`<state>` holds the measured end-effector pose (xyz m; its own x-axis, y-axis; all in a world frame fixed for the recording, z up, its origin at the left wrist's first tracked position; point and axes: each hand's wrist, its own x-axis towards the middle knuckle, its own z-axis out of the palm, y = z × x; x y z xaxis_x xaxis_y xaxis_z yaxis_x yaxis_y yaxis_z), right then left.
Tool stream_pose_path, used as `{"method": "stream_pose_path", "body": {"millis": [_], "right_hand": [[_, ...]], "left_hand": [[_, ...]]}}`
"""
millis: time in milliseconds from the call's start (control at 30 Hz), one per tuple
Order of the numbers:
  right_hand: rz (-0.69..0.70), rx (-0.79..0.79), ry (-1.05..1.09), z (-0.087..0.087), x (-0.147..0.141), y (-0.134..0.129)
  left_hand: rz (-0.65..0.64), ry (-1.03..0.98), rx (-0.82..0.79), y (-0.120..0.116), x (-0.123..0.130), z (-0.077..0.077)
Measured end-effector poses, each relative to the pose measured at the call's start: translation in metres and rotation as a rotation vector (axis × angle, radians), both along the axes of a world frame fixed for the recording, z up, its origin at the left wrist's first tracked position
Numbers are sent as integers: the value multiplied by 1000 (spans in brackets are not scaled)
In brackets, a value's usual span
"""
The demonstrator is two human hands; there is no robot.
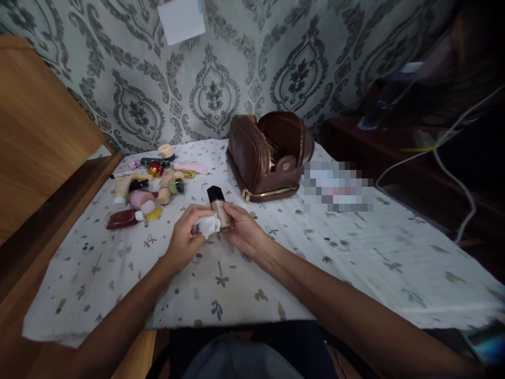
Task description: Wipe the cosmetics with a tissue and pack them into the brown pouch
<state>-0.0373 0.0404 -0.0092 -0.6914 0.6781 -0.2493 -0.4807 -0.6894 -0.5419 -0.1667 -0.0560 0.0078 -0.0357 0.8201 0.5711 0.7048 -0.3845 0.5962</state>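
Above the middle of the cloth, my right hand (pixel 242 229) is wrapped round a foundation bottle (pixel 221 215) with a black cap and beige contents, tilted slightly to the left. My left hand (pixel 188 231) pinches a crumpled white wipe (pixel 209 226), which is right beside the bottle's lower left side. Whether the wipe touches the glass I cannot tell. Behind and to the right stands a brown cosmetic bag (pixel 262 158), unzipped, with some items inside that are hard to make out.
Several cosmetics lie at the left, among them a dark red bottle (pixel 123 219), a cream tube (pixel 121 189) and a jar (pixel 166 152). A blurred-out packet (pixel 338 187) lies right of the bag. A white cable (pixel 469 202) hangs past the table's right edge.
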Motion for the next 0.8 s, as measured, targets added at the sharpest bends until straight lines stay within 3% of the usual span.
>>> {"method": "stream_pose_path", "body": {"millis": [167, 300, 367, 467, 600, 700, 800], "right_hand": [[-49, 66, -70, -1, 2, 2], [-17, 281, -67, 0, 3, -6], [-2, 317, -73, 0, 3, -9], [29, 237, -114, 0, 1, -13], [193, 75, -82, 1, 0, -14], [267, 30, 4, 2, 0, -15], [238, 10, 28, 2, 0, -15]], "left_hand": [[-109, 109, 1, -2, 9, 3], [-1, 121, 55, -2, 8, 4], [96, 110, 82, -2, 4, 5], [218, 86, 125, -1, -5, 7], [336, -8, 155, 1, -16, 7], [350, -76, 128, 3, -18, 5], [312, -91, 100, 3, -14, 3]]}}
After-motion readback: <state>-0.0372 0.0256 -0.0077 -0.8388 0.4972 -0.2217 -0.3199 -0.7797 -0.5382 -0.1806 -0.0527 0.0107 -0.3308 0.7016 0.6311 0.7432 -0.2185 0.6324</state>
